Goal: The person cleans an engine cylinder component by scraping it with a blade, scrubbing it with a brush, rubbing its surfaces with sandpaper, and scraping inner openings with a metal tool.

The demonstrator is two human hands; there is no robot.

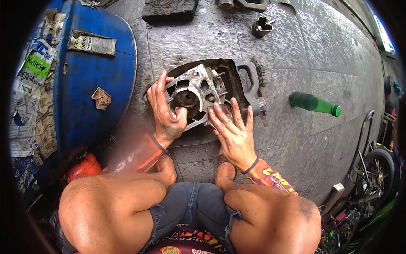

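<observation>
A grey metal engine part (196, 84) with a round bore lies in a dark cut-open plastic container (252, 82) on the floor. Around its left edge curl the fingers of my left hand (167, 112), the thumb pressed near the bore. My right hand (231, 131) rests on the lower right of the part, fingers spread, palm down. Whether a small thing lies beneath those fingers cannot be seen. The container has a handle and a ribbed cap on its right side.
A green bottle (311, 102) lies to the right. Near the top are a metal cylinder piece (262, 27) and a dark block (170, 10). A blue drum (95, 55) stands at the left. Motorcycle parts and a wheel (377, 169) crowd the lower right.
</observation>
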